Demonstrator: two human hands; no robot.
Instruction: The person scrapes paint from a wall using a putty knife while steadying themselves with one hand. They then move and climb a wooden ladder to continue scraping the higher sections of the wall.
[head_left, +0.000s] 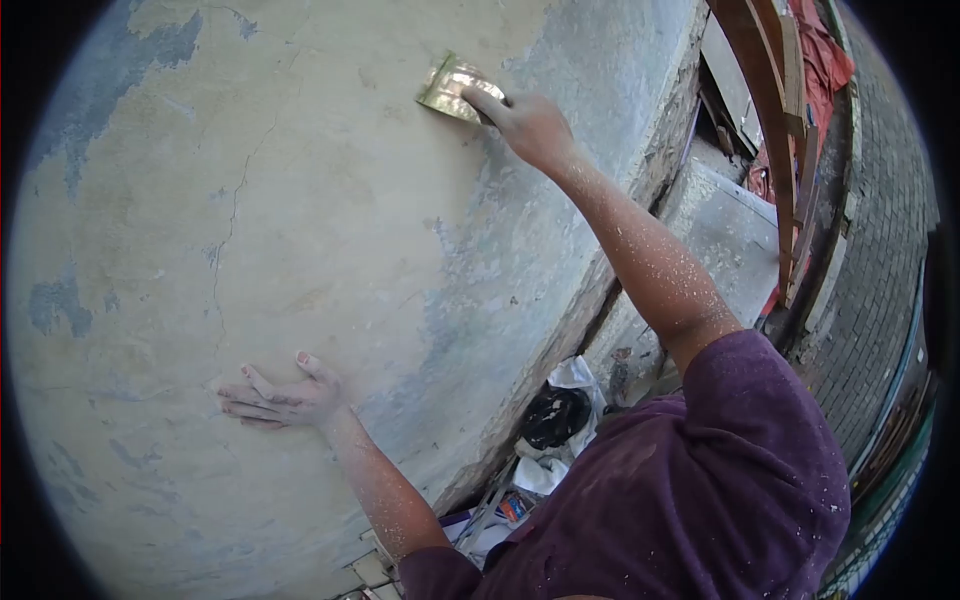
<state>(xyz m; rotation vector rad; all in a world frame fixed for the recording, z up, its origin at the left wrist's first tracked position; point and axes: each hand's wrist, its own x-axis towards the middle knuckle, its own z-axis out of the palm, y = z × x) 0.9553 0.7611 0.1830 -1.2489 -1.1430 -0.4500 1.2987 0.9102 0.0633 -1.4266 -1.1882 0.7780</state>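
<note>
A worn wall with cream and blue-grey patches and a thin crack fills the left and middle of the head view. My right hand is closed round the handle of a flat metal scraper, its index finger laid along the blade. The blade lies against the upper part of the wall, beside a blue-grey patch. Lower left, my left hand rests on the wall with its fingers spread, holding nothing. Pale dust covers both forearms.
Beneath the wall's edge lie a black bag, white sacks and assorted clutter. At the right are a grey slab, a curved wooden frame, a red sheet and a brick pavement.
</note>
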